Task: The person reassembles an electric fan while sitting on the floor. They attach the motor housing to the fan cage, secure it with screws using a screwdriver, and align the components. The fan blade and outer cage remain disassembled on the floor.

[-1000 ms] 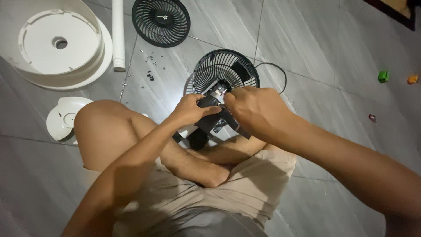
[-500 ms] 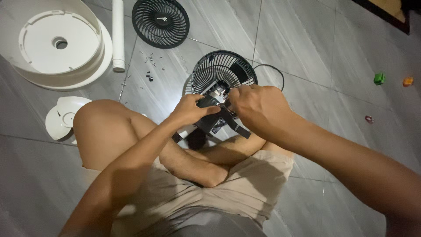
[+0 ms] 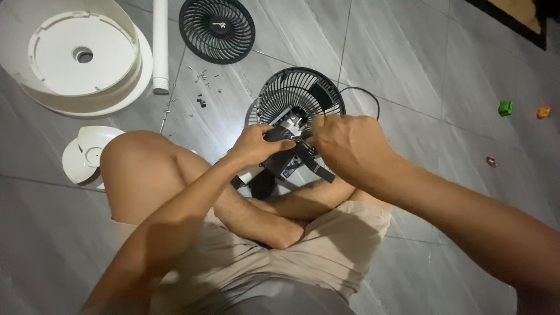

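Note:
I sit cross-legged on a grey tiled floor. My left hand (image 3: 254,146) grips the black motor housing (image 3: 279,158) of a small fan, just in front of my shins. My right hand (image 3: 345,144) is closed on the same motor unit from the right, fingers at its metal shaft end; what the fingertips pinch is hidden. The black rear fan grille (image 3: 300,96) stands attached behind the motor, with a thin black cable (image 3: 373,102) looping off to its right.
A loose black front grille (image 3: 217,29) lies at the top. A white round base (image 3: 81,58), a white tube (image 3: 160,46) and a white blade part (image 3: 87,154) are at the left. Several small screws (image 3: 201,79) are scattered between. Small coloured bits (image 3: 505,108) lie right.
Both hands stay on the motor. My right hand has shifted slightly right and lower along the unit. The view drifted a little.

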